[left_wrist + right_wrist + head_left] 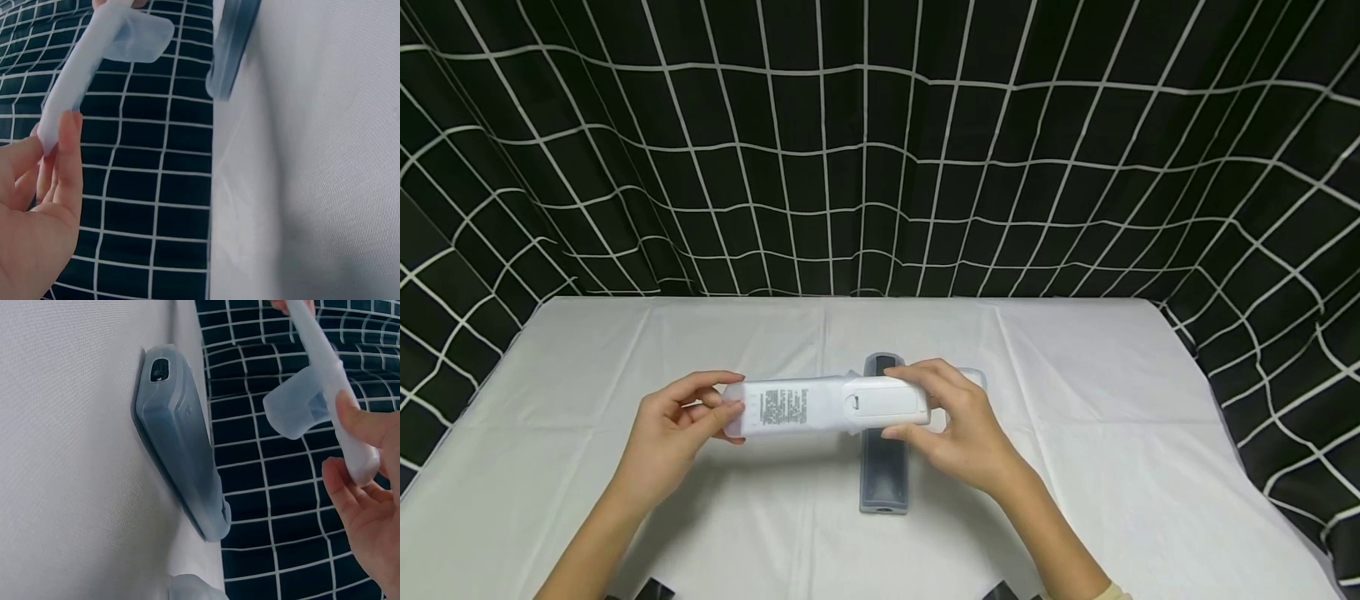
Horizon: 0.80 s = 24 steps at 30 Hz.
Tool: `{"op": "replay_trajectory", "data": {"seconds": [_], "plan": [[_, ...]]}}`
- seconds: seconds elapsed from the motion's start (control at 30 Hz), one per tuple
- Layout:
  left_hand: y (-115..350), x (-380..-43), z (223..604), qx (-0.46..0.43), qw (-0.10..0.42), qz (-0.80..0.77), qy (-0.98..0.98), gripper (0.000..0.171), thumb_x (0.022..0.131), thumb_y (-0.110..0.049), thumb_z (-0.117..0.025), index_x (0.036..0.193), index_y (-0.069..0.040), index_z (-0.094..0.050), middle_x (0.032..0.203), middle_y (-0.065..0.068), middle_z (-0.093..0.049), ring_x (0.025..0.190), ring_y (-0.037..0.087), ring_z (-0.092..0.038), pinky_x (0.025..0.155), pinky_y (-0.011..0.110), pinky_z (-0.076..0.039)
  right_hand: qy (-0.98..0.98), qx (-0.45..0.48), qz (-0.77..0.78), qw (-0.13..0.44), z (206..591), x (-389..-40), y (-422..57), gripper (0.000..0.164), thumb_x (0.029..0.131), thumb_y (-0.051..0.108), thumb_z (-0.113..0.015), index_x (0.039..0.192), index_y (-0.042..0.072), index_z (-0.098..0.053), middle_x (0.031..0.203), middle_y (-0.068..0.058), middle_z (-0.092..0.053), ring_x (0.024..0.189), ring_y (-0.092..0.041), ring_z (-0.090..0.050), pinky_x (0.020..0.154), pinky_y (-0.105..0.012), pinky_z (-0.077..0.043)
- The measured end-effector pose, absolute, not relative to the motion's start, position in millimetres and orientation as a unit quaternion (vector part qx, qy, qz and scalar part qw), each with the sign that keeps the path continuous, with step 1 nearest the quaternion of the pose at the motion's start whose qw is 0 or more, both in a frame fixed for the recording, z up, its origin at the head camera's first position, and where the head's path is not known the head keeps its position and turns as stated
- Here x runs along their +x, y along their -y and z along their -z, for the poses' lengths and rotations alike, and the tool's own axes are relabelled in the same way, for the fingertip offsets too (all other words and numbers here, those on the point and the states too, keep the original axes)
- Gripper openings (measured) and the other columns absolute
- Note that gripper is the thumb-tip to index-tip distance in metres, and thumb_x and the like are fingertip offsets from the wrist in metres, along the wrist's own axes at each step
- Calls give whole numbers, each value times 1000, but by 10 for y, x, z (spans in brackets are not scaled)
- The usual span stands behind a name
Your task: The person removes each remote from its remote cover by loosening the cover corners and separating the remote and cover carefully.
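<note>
A white remote control (887,402) is held level above the table, its back with the battery cover facing up. A translucent soft sleeve (827,404) covers its left part, printed text showing through. The sleeve's loose flap (294,403) hangs off the remote's underside near the middle. My left hand (673,425) pinches the sleeved left end between thumb and fingers. My right hand (962,425) grips the bare right end, thumb on the near edge and fingers on the far edge.
Below lies a dark remote control in a grey translucent case (884,479), pointing away from me on the white cloth-covered table (760,533). A pale translucent object (974,377) lies behind my right hand, mostly hidden. A black grid-patterned curtain (880,183) surrounds the table's back and sides.
</note>
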<state>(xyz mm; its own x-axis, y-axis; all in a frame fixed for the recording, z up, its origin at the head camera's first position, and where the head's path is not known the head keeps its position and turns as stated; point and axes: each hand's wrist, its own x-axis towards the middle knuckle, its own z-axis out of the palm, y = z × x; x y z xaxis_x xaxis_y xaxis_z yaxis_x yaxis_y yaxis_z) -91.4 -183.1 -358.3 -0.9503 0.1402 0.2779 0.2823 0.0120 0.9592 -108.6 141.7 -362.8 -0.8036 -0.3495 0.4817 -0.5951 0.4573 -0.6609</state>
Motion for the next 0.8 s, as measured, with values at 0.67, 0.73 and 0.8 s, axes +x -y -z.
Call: {"op": "replay_trajectory", "data": {"seconds": [0.67,0.73,0.8], "plan": [[1839,-890,3550,-123,96,626,764,17,91,8,-66,108,10,-68,80,0,-69,62,11,-65,60,25,-60,839,292,-439,137,3625,-1089,-1444,57,72,15,-91,123,13,-69,110,5,-67,96,-11,-63,78,-28,-55],[1835,-894,3561,-128,98,635,755,17,91,10,-66,107,12,-68,79,1,-70,62,11,-65,60,26,-60,838,291,-442,135,3621,-1085,-1452,57,72,14,-91,124,13,-69,111,5,-67,96,-11,-63,78,-27,-55],[1831,-895,3567,-131,100,638,752,17,90,10,-66,107,12,-68,79,1,-69,62,11,-65,59,26,-60,839,289,-441,135,3620,-1084,-1461,57,72,15,-91,124,14,-69,111,6,-67,95,-11,-63,77,-28,-54]]}}
